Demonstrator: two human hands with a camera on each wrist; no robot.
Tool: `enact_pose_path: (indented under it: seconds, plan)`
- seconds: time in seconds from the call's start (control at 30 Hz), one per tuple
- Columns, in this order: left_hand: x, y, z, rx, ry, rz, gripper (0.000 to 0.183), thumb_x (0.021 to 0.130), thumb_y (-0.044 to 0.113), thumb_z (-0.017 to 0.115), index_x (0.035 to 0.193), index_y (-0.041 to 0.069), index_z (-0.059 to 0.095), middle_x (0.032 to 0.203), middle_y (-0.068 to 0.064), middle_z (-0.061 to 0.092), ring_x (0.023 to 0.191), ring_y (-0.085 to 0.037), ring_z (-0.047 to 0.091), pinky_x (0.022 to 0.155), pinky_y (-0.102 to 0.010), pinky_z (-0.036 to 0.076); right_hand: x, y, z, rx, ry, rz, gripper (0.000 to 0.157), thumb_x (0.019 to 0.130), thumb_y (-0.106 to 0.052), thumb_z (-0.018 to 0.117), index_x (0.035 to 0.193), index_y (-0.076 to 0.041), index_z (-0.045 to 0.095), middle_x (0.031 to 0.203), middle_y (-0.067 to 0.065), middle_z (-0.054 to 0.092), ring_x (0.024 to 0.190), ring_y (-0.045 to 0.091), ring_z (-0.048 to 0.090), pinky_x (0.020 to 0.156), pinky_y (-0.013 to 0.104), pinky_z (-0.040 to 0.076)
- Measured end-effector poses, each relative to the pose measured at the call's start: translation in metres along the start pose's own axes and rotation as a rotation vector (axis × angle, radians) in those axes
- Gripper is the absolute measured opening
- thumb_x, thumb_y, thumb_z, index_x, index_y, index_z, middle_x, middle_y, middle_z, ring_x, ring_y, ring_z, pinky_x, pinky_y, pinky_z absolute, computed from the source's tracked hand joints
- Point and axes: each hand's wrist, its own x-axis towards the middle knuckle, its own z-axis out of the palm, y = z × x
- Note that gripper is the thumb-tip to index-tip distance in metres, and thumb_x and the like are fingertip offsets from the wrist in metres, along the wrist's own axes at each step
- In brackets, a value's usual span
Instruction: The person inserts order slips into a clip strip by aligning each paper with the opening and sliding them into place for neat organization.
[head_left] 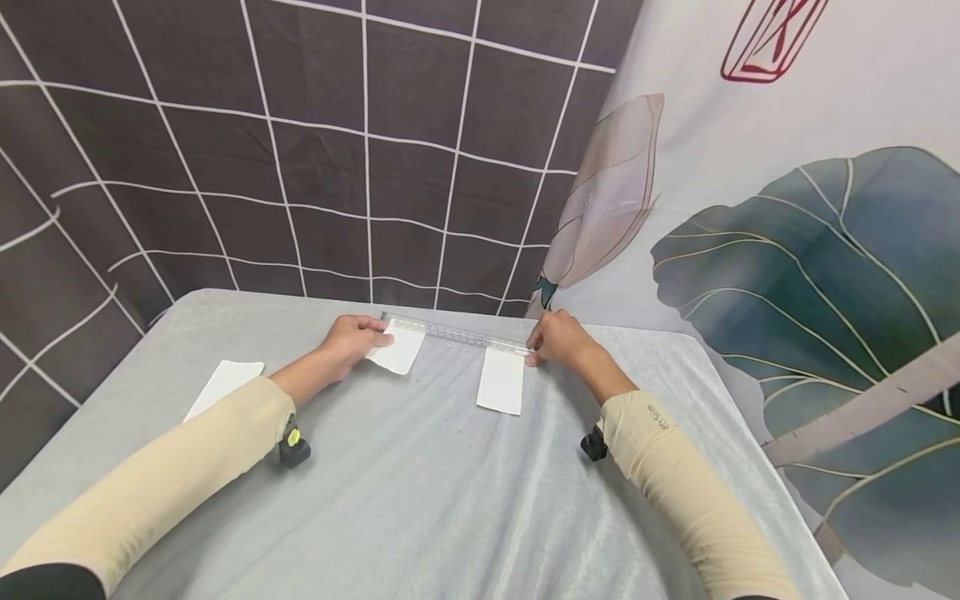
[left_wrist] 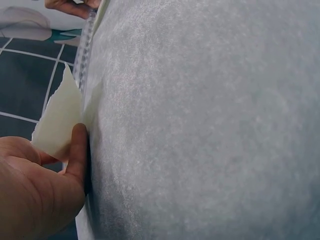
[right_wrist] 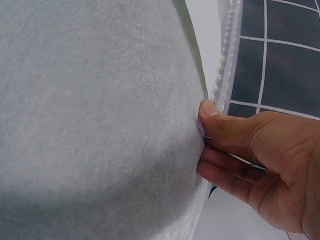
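Observation:
A clear, ruler-like plastic strip with a row of small bumps spans between the two hands near the table's far edge. My left hand pinches a white piece of paper at the strip's left end; its torn, jagged edge shows in the left wrist view, where the paper tilts up above the fingers. My right hand grips the strip's right end between thumb and curled fingers, as the right hand shows up close. Just left of it, a second white paper piece meets the strip along its top edge.
Another white sheet lies at the left, partly behind the left forearm. A grey cloth covers the table. Behind it hangs a dark curtain with a white grid; a leaf-printed white cloth hangs at the right.

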Motion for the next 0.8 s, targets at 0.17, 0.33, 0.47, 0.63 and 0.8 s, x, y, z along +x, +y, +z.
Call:
enact_pose_path:
  seconds: [0.17,0.33,0.47,0.63,0.8]
  plan:
    - [-0.0009,0.0004,0.0019,0.004,-0.014,-0.002,0.051,0.108,0.009,0.070,0.155,-0.008,0.059,0.159,-0.030,0.058,0.103,-0.013,0.069,0.078,-0.014,0.059,-0.0002,-0.0002,0.0008,0.007,-0.005,0.004,0.033,0.084,-0.016,0.101,0.111,-0.002,0.089,0.106,0.013,0.088,0.103,0.031,0.080,0.098,0.047,0.066]
    - [0.0002,-0.0007,0.0025,-0.005,-0.025,-0.007,0.052,0.108,0.008,0.069,0.157,-0.008,0.058,0.159,-0.030,0.059,0.096,-0.009,0.068,0.077,-0.014,0.060,0.0010,0.0004,0.0008,0.000,-0.004,0.000,0.033,0.084,-0.018,0.101,0.111,-0.002,0.089,0.106,0.013,0.088,0.105,0.032,0.079,0.100,0.047,0.065]
    - [-0.0004,-0.0009,0.0020,-0.008,-0.032,-0.010,0.053,0.108,0.008,0.069,0.157,-0.007,0.057,0.159,-0.030,0.059,0.097,-0.010,0.068,0.078,-0.014,0.060,0.0014,0.0002,0.0001,0.002,-0.005,0.001,0.033,0.084,-0.018,0.102,0.111,-0.003,0.089,0.105,0.012,0.088,0.105,0.031,0.079,0.100,0.047,0.065]
    - [-0.0010,-0.0010,0.0016,-0.005,-0.044,-0.015,0.053,0.109,0.009,0.068,0.158,-0.006,0.057,0.160,-0.029,0.058,0.102,-0.012,0.069,0.080,-0.014,0.060,0.0011,0.0001,-0.0003,0.004,-0.003,-0.007,0.032,0.084,-0.018,0.102,0.110,-0.003,0.090,0.104,0.012,0.088,0.103,0.031,0.079,0.099,0.047,0.065]
    - [-0.0003,-0.0022,0.0018,-0.005,-0.060,-0.011,0.054,0.109,0.010,0.068,0.159,-0.006,0.056,0.160,-0.030,0.058,0.101,-0.011,0.070,0.080,-0.015,0.062,0.0015,0.0013,-0.0002,0.003,0.002,-0.016,0.031,0.084,-0.018,0.102,0.108,-0.003,0.090,0.103,0.012,0.088,0.102,0.031,0.079,0.097,0.046,0.066]
